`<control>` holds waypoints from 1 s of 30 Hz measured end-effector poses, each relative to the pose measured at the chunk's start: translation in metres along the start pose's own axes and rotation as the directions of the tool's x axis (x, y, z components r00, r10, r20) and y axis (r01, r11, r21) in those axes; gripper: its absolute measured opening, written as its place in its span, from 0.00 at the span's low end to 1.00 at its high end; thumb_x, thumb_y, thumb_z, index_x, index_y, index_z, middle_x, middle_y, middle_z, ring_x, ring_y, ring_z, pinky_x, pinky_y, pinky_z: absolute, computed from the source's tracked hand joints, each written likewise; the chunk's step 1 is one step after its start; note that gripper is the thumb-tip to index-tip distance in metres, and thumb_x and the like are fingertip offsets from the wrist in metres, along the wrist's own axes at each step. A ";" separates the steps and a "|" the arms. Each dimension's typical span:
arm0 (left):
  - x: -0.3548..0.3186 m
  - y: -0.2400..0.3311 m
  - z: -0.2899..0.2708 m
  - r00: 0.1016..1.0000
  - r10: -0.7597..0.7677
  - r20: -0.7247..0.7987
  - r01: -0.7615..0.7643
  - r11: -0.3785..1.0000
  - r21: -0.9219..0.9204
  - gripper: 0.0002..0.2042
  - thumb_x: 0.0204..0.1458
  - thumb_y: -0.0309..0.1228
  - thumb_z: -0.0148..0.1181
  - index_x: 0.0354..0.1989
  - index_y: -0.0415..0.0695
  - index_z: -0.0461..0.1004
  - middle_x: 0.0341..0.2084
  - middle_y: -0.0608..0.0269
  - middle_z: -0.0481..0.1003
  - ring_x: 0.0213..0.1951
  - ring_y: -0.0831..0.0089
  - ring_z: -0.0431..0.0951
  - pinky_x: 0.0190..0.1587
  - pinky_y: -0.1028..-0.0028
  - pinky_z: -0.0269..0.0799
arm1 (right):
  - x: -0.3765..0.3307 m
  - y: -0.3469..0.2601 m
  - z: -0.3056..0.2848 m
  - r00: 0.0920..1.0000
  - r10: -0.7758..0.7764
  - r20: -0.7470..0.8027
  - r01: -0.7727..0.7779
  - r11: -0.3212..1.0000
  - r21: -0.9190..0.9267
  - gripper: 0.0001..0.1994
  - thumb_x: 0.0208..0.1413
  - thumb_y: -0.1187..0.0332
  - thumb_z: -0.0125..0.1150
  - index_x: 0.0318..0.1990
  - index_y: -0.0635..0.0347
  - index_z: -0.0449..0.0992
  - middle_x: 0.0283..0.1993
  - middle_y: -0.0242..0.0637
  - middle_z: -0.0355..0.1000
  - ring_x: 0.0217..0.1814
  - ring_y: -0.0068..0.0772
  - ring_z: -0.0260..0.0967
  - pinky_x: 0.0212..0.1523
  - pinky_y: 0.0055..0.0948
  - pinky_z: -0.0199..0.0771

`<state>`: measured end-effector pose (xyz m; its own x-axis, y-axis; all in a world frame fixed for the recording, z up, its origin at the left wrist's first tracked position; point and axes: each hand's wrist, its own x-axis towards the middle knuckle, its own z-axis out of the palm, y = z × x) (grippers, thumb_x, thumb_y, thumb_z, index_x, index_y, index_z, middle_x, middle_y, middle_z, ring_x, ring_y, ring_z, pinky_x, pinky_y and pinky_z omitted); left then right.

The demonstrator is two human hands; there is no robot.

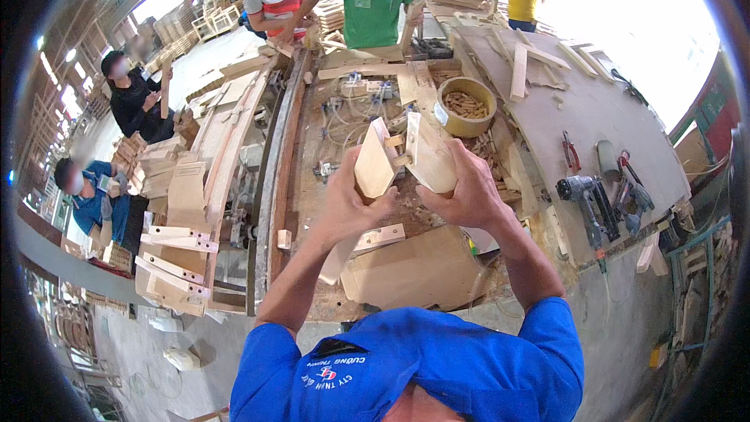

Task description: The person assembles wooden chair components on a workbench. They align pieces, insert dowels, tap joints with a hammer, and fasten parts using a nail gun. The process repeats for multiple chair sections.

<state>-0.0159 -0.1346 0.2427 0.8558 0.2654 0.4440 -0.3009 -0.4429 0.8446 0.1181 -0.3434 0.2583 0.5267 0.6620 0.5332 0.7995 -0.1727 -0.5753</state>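
My left hand (344,197) is closed round a pale wooden piece (375,164) with an angled end. Opposite it, my right hand (469,186) grips a second wooden piece (431,158). Two short wooden dowels (398,159) bridge the narrow gap between the pieces, which stand apart at their facing edges. Just beyond my right hand sits a round yellowish tub (467,106) full of dowels. Under my hands, a drilled wooden block (380,236) and a sheet of cardboard (414,270) lie on the workbench (312,297).
Nail guns (582,197) and pliers (570,152) lie on the right-hand board. Drilled wooden parts (180,239) are stacked at the left. Clamps with air hoses (355,94) occupy the bench's far part. People stand across the bench, including one in green (367,4), and others are at the left.
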 end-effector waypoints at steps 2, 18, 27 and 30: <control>0.002 0.009 -0.004 1.000 -0.016 0.005 0.015 0.998 0.053 0.34 0.51 0.30 0.72 0.65 0.36 0.64 0.40 0.55 0.81 0.40 0.74 0.83 0.43 0.70 0.82 | 0.000 -0.003 -0.003 1.000 0.005 0.003 -0.005 0.999 -0.034 0.33 0.47 0.63 0.75 0.59 0.68 0.68 0.43 0.54 0.79 0.43 0.53 0.81 0.45 0.44 0.79; -0.002 0.046 -0.032 0.974 -0.166 0.157 0.043 0.808 0.587 0.42 0.49 0.37 0.71 0.71 0.34 0.57 0.38 0.38 0.82 0.39 0.43 0.85 0.44 0.53 0.83 | 0.010 -0.041 -0.030 0.972 0.082 0.222 -0.002 0.941 -0.337 0.29 0.47 0.61 0.72 0.53 0.64 0.67 0.45 0.51 0.74 0.47 0.58 0.78 0.47 0.52 0.79; -0.003 0.041 -0.032 0.970 -0.164 0.179 0.029 0.809 0.587 0.42 0.48 0.35 0.71 0.70 0.32 0.57 0.37 0.37 0.81 0.39 0.41 0.85 0.43 0.52 0.82 | 0.015 -0.051 -0.022 0.947 0.102 0.304 0.019 0.929 -0.370 0.29 0.48 0.60 0.71 0.54 0.66 0.66 0.45 0.53 0.73 0.47 0.59 0.78 0.49 0.52 0.79; 0.005 0.049 -0.040 0.965 -0.188 0.184 0.045 0.805 0.592 0.42 0.48 0.35 0.71 0.70 0.32 0.57 0.38 0.37 0.81 0.39 0.41 0.85 0.43 0.51 0.82 | 0.021 -0.052 -0.016 0.953 0.087 0.289 0.028 0.928 -0.373 0.29 0.48 0.61 0.71 0.54 0.65 0.66 0.45 0.53 0.73 0.47 0.58 0.78 0.49 0.52 0.79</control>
<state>-0.0429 -0.1203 0.2983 0.9597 0.1821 0.2142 0.0449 -0.8513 0.5227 0.0921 -0.3320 0.3098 0.4882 0.8270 0.2788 0.8641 -0.4132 -0.2875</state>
